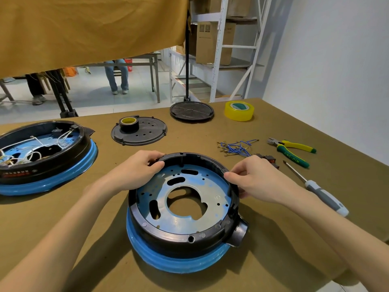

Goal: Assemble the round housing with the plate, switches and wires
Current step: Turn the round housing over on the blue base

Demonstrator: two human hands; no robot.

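At table centre: round housing [185, 209], black ring on a blue base, open side up, short spout at 4 o'clock.
Inside housing: grey-blue plate [183, 199] lying flat, with large central hole and several slots.
Left hand [134, 171]: at 10 o'clock on the rim, thumb inside, fingers curled over the outer edge, grasping the housing.
Right hand [254, 180]: at 2 o'clock on the rim, thumb and fingers pinching the wall.
At 1 o'clock beyond the housing: blue wires [237, 147] in a loose bundle; switches [271, 160] just behind the right hand, partly hidden.
At 3 o'clock: pliers [292, 151], screwdriver [317, 186].
At 9 o'clock: second housing [42, 157], wired.
At 12 o'clock: black cover [139, 131] bearing a tape roll [128, 123]; yellow tape [239, 110] farther right.
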